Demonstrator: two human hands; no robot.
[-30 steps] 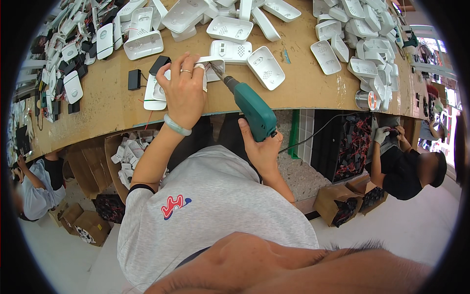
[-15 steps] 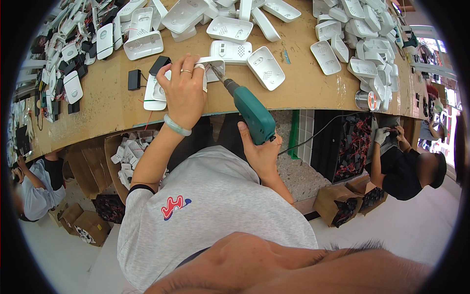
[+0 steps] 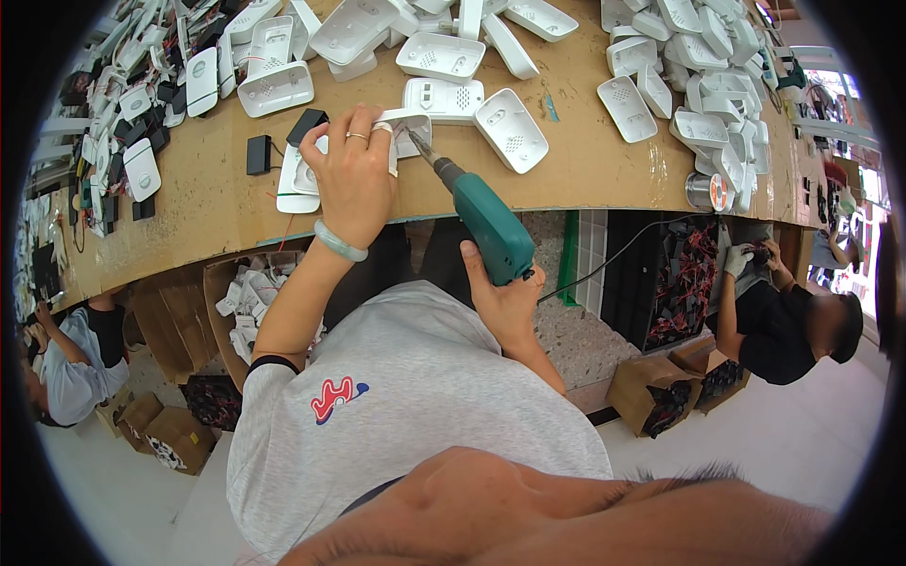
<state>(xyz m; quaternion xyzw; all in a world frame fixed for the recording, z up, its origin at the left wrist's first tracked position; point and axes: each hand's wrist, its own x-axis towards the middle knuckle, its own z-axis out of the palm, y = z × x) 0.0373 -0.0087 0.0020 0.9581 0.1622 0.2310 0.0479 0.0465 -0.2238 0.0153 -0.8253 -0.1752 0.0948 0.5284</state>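
Note:
My right hand (image 3: 507, 304) is wrapped round the rear of a green electric screwdriver (image 3: 493, 224), with its dark collar and metal tip slanting up and left. The tip reaches into a white plastic housing (image 3: 415, 124) near the table's front edge. My left hand (image 3: 356, 179) is closed on the left side of this housing, fingers bent over its rim. Its palm and much of the housing are hidden. Close to the left wrist lies another white housing part (image 3: 298, 184), with a black box (image 3: 307, 124) above it and a second black box (image 3: 259, 155) further left.
White shells (image 3: 511, 130) lie loose beyond my hands, with a large pile (image 3: 698, 85) at right. Mixed parts with wires (image 3: 123, 104) crowd the left. A wire spool (image 3: 703, 191) stands near the right edge. A cable (image 3: 613, 253) runs right. Co-workers sit on both sides.
The electric screwdriver and my right hand have shifted very slightly right and down. My left hand keeps its hold on the housing.

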